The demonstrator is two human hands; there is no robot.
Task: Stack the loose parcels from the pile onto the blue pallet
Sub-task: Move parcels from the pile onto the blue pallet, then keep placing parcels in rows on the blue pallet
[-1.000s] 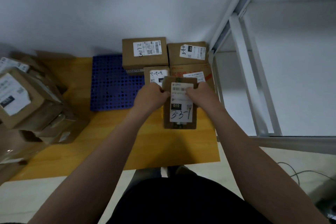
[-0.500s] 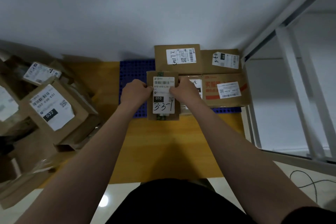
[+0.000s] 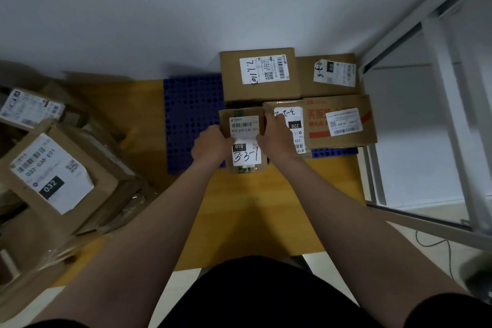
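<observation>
Hands from both sides grip a small parcel (image 3: 243,128) in the head view. The left hand (image 3: 210,145) is curled round its left edge and the right hand (image 3: 274,138) round its right edge, with the white label marked "3-3-1" showing between them. The small parcel sits over the front part of the blue pallet (image 3: 191,120), and its near end reaches past the pallet's front edge above the yellow tabletop (image 3: 266,208). Whether it rests on the pallet or is held just above it cannot be told.

Four more boxes lie on the pallet's right half. A large box (image 3: 259,93) stands at the back, directly behind the held parcel, with a second box (image 3: 306,74) to its right by the wall. In front of those, a taped parcel (image 3: 282,106) with a "220" label lies just beside the right hand, touching a flat box with red print (image 3: 314,120). The pallet's left half shows bare blue grid.

The pile (image 3: 53,173) of loose parcels lies well to the left, one with a "032" label on top. A white metal frame (image 3: 452,88) stands at the right.
</observation>
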